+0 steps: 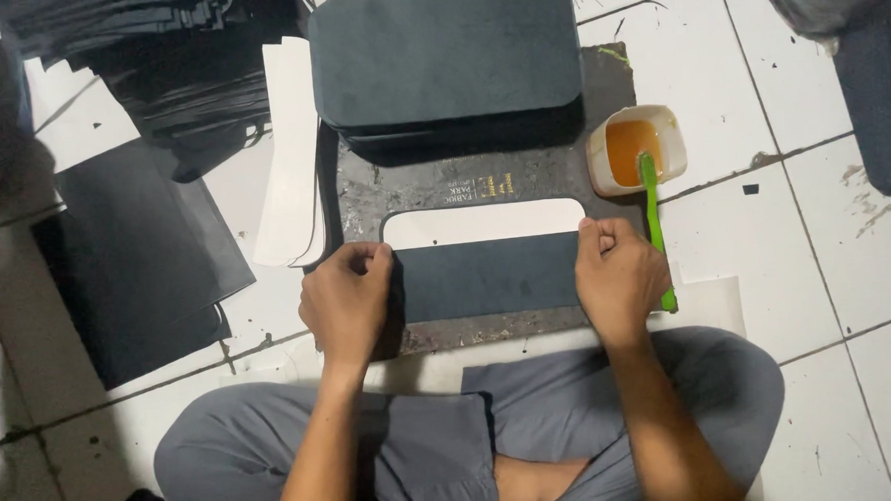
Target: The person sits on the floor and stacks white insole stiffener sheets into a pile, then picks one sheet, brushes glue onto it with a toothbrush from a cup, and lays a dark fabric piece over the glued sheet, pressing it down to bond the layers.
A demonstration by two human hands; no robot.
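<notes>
A dark flat piece point(487, 276) lies over the lower part of a white rounded card point(484, 222) on a stained dark work board point(413, 187). My left hand point(348, 300) presses on the piece's left end with curled fingers. My right hand point(619, 273) presses on its right end in the same way. Neither hand lifts it. I sit cross-legged on the floor behind the board.
A stack of dark rounded panels point(445, 55) sits at the board's far end. White cards point(291, 157) lie to the left, beside dark sheets point(130, 254) and a black pile point(157, 63). A glue cup point(636, 147) with a green brush point(655, 221) stands to the right.
</notes>
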